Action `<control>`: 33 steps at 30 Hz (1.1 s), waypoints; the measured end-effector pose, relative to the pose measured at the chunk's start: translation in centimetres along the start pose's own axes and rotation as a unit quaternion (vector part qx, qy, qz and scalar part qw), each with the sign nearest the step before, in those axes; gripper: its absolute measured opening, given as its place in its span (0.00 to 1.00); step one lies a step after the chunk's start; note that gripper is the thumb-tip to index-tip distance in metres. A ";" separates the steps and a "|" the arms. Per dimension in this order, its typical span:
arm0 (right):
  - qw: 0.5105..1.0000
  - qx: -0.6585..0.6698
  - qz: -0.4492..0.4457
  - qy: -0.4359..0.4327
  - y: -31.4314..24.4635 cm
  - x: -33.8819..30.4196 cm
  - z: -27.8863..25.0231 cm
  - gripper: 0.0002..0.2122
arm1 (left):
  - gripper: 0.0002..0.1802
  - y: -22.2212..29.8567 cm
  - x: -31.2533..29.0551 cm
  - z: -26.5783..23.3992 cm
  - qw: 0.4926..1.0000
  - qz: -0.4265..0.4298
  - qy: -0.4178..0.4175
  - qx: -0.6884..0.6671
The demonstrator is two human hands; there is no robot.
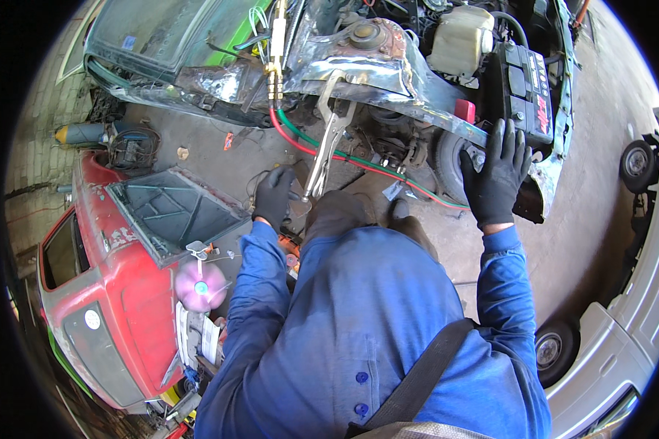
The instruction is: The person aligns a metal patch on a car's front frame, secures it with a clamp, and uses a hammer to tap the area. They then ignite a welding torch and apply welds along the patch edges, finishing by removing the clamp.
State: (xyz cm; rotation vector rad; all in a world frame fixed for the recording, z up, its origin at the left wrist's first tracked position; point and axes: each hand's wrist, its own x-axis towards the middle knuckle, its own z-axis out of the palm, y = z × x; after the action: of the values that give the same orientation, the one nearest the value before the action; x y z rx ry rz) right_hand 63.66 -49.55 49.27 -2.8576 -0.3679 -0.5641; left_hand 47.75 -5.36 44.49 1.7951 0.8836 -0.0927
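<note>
My right hand (499, 172), in a black glove, is spread flat at the edge of the car's stripped front end, just below the black battery (521, 91). My left hand (274, 196), also gloved, hangs loosely curled at the left with a gap between thumb and fingers. Nothing shows in it. Right of it, locking C-clamp pliers (331, 135) grip the edge of the bare metal panel (359, 73) and hang down. A cutting torch (277, 51) with brass fittings rests upright on the bodywork. Its red hose (289, 139) and green hose (307, 137) run off rightward.
A white plastic tank (461, 42) sits in the engine bay. At the left stand a red car body (135, 293), a dark framed panel (176, 212) and a gas cylinder (88, 134). A pinkish disc (200, 287) lies nearby. A silver vehicle (615, 351) is at the right.
</note>
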 end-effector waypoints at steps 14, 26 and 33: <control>0.999 -0.032 0.029 -0.026 -1.1 0.5 0.2 0.43 | 0.23 10.0 2.9 -0.6 0.988 0.057 -0.125 -0.070; 0.991 -0.103 0.070 -0.045 -2.4 0.8 0.8 0.46 | 0.13 11.3 7.7 4.6 0.954 0.073 -0.254 -0.140; 0.987 -0.117 0.106 -0.027 -3.1 0.8 1.3 0.44 | 0.11 15.8 5.6 0.9 0.951 0.214 -0.177 -0.135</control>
State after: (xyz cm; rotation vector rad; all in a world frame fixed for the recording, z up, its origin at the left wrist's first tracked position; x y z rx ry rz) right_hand 63.97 -46.16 48.83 -3.0883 -0.0034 -0.5204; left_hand 61.61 -5.43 53.98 1.6057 0.2264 -0.0116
